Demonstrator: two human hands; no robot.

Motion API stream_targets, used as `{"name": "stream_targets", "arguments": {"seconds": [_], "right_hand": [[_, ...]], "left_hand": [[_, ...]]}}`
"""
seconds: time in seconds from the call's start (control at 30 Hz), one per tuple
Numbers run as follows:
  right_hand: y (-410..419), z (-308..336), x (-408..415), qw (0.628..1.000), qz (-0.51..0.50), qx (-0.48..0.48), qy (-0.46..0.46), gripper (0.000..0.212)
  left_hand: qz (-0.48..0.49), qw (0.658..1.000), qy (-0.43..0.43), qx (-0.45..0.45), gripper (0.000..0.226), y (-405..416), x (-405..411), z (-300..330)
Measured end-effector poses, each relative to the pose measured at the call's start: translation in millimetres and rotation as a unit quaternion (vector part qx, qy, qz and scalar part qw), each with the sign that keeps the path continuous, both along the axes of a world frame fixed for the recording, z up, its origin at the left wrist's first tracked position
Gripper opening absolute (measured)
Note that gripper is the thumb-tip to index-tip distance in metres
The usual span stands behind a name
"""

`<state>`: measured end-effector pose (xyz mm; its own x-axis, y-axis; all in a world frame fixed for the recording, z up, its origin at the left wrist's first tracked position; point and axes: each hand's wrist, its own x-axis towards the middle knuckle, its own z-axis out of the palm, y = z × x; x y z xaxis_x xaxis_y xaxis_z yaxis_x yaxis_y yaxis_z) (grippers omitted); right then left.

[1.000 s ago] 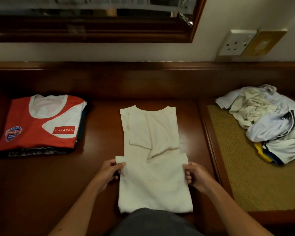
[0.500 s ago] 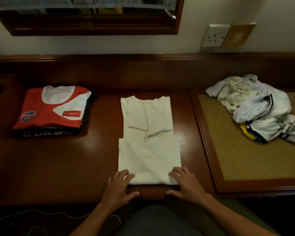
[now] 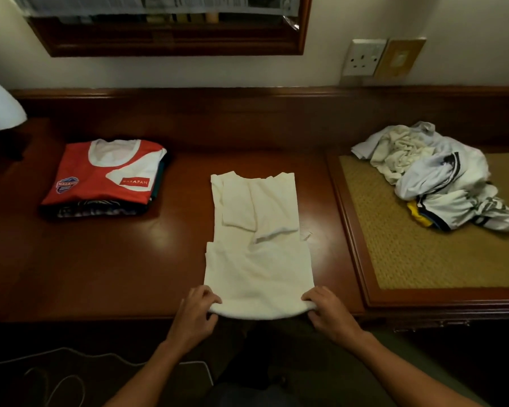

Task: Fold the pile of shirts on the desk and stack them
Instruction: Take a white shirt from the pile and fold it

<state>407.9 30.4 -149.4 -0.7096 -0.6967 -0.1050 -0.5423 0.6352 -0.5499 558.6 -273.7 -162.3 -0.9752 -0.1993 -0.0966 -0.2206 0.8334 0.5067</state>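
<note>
Both hands' grip now on cream shirt [image 3: 257, 259] near fold, formerly flat.

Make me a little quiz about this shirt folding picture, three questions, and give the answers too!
1. True or false: the red shirt lies on top of the folded stack.
2. What are the left hand and right hand holding? A) the cream shirt's near edge B) a lamp C) the wall socket
3. Fill in: the unfolded pile lies on the woven ____.

Key: 1 true; 2 A; 3 mat.
</note>
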Motion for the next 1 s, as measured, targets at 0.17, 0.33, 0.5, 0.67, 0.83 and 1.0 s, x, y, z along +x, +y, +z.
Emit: {"name": "stream_targets", "arguments": {"seconds": [0.17,0.33,0.5,0.67,0.83,1.0], "right_hand": [[-21.7,38.1,-28.4,0.963,-0.192,-0.171,-0.086,0.014],[-74.5,60.8,-72.4,0.914,-0.279,-0.289,-0.058,0.015],[-121.6,63.6,-139.9,0.912,-0.331,-0.238,0.053,0.019],[-157.7,61.5,-217.2,0.932,-0.336,-0.132,0.0,0.024],[-189.9,39.9,-282.8,0.93,-0.363,-0.018,-0.046,0.027],[-215.7,25.2,-289.9,0.945,-0.324,0.038,0.03,0.035]], "left_hand": [[0.211,0.931,0.086,0.286,0.037,-0.2,-31.1,47.6],[0.342,0.865,0.202,0.306,0.022,-9.6,-105.3,78.9],[0.35,0.887,0.255,0.161,0.028,-37.9,-183.3,80.2],[0.298,0.937,0.154,0.097,0.031,-84.8,-246.9,62.3],[0.289,0.949,0.071,0.101,0.037,-119.8,-312.5,42.3],[0.329,0.941,-0.046,0.069,0.069,-126.5,-316.9,18.4]]}}
